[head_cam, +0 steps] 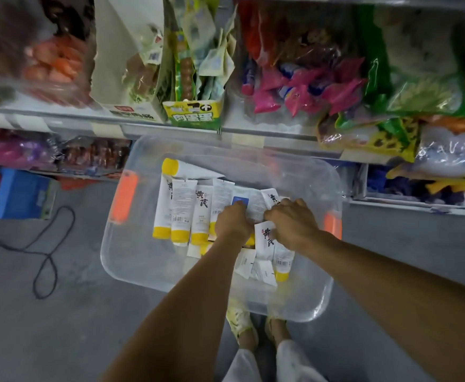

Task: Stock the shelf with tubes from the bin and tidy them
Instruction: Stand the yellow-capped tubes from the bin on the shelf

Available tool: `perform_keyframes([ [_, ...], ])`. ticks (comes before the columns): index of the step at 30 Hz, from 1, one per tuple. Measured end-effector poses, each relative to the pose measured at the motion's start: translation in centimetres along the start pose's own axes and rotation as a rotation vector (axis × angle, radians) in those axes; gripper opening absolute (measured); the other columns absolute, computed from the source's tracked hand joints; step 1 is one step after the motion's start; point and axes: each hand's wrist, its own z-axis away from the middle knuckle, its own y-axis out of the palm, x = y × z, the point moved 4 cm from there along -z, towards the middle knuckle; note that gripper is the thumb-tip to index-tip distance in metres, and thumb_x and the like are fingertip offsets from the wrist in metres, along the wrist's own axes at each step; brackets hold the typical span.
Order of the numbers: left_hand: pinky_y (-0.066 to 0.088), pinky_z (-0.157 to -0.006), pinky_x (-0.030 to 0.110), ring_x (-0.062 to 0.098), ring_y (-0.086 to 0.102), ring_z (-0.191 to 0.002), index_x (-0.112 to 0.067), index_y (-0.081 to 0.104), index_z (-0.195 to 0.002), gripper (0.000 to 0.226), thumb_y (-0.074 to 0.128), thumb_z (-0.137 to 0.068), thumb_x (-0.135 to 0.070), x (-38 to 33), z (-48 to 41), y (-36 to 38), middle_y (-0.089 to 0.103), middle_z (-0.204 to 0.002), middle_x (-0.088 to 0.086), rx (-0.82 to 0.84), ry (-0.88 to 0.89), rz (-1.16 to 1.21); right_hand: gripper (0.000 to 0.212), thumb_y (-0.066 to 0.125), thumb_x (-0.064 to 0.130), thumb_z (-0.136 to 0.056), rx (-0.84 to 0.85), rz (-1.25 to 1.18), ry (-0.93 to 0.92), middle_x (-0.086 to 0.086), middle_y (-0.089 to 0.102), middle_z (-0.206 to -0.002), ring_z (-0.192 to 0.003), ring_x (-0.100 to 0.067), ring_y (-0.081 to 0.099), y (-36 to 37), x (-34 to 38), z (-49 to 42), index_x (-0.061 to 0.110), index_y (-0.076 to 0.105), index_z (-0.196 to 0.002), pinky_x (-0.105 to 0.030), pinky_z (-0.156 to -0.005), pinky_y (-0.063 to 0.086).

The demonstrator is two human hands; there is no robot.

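A clear plastic bin (132, 260) with orange handles stands on the floor below the shelves. Several white tubes with yellow caps (180, 213) lie in it, some in a row at the left, others loose in the middle. Both my hands reach down into the bin. My left hand (232, 223) has its fingers curled down onto tubes in the middle, beside a blue-labelled item (240, 200). My right hand (290, 221) curls over a white tube (254, 209) right next to it. The fingertips of both hands are hidden among the tubes.
Shelves (170, 125) packed with snack bags and boxes run across the top. A green and yellow box (194, 113) overhangs the shelf edge above the bin. A black cable (46, 255) loops on the grey floor at left near a blue crate (16, 197). My feet stand below the bin.
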Motion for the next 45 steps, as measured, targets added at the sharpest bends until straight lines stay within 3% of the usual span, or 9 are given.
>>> perform_keyframes([
  [5,0.046,-0.094,0.036,0.033,0.056,-0.117,-0.007,0.052,-0.123,0.042,0.066,-0.085,-0.021,-0.9,-0.2,-0.6,0.058,-0.124,0.013,0.086,0.018,-0.102,0.029,0.075,0.028,-0.077,0.091,-0.198,-0.071,-0.002,0.066,-0.113,-0.111,-0.024,0.057,-0.9,-0.9,0.5,0.026,0.071,-0.105,-0.032,-0.09,0.043],
  [10,0.054,-0.061,0.028,0.023,0.064,-0.076,-0.003,0.064,-0.103,0.051,0.081,-0.063,-0.029,2.0,1.7,-3.7,0.065,-0.089,0.009,0.239,-0.168,0.323,0.015,0.073,0.019,-0.078,0.14,-0.416,-0.063,-0.003,0.067,-0.102,-0.096,-0.022,0.061,-2.5,-1.1,2.6,0.013,0.066,-0.09,-0.035,-0.082,0.05],
  [14,0.058,-0.079,0.038,0.027,0.066,-0.078,-0.002,0.068,-0.095,0.039,0.071,-0.062,-0.023,3.4,5.8,-6.1,0.067,-0.088,0.013,0.267,-0.191,0.721,0.039,0.076,0.008,-0.074,0.035,-0.672,-0.035,0.005,0.049,-0.069,-0.064,-0.011,0.045,-6.5,-1.6,4.9,0.024,0.043,-0.061,-0.03,-0.059,0.037],
  [20,0.051,-0.081,0.041,0.028,0.065,-0.087,-0.002,0.065,-0.098,0.05,0.049,-0.05,-0.007,0.7,12.3,-10.7,0.074,-0.093,0.012,0.229,-0.028,1.053,0.017,0.069,0.001,-0.084,-0.096,-1.147,0.035,-0.012,0.071,-0.089,-0.069,-0.013,0.065,-15.1,-1.7,10.4,-0.007,0.061,-0.097,-0.021,-0.059,0.051],
  [26,0.053,-0.09,0.047,0.025,0.069,-0.098,-0.018,0.062,-0.111,0.04,0.076,-0.073,-0.015,-4.7,18.9,-16.3,0.073,-0.105,0.004,0.17,0.213,1.043,0.008,0.065,0.01,-0.089,-0.241,-1.316,0.023,-0.003,0.075,-0.078,-0.063,-0.014,0.069,-22.1,0.7,15.5,0.016,0.067,-0.095,-0.032,-0.062,0.058],
  [33,0.057,-0.085,0.036,0.021,0.071,-0.097,-0.013,0.063,-0.113,0.04,0.077,-0.077,-0.005,-9.4,24.7,-22.7,0.073,-0.109,0.008,0.083,0.46,1.018,0.011,0.066,0.016,-0.089,-0.393,-1.458,-0.095,-0.012,0.071,-0.086,-0.069,-0.021,0.067,-28.8,2.0,22.4,0.008,0.067,-0.096,-0.037,-0.069,0.058],
  [38,0.06,-0.078,0.041,0.029,0.071,-0.096,-0.004,0.062,-0.117,0.05,0.082,-0.071,-0.007,-13.5,27.7,-26.5,0.073,-0.108,0.014,0.009,0.593,1.037,0.037,0.074,0.015,-0.082,-0.188,-1.33,-0.148,-0.018,0.072,-0.108,-0.093,-0.032,0.065,-31.0,1.5,26.0,0.009,0.063,-0.117,-0.049,-0.084,0.054],
  [41,0.058,-0.083,0.051,0.03,0.071,-0.096,-0.007,0.058,-0.118,0.073,0.087,-0.054,-0.026,-16.3,29.6,-28.3,0.072,-0.109,0.014,-0.083,0.642,1.024,0.031,0.068,0.005,-0.086,-0.307,-1.313,-0.145,-0.012,0.075,-0.1,-0.087,-0.028,0.071,-33.2,0.5,28.0,0.005,0.062,-0.117,-0.047,-0.078,0.059],
  [45,0.057,-0.089,0.042,0.019,0.07,-0.099,-0.018,0.057,-0.119,0.051,0.082,-0.075,-0.024,-20.0,31.8,-30.0,0.073,-0.109,0.001,-0.155,0.768,1.002,0.032,0.069,0.004,-0.086,-0.486,-1.228,-0.173,-0.01,0.074,-0.104,-0.083,-0.017,0.072,-36.5,-1.7,31.2,0.005,0.063,-0.117,-0.031,-0.068,0.058],
])
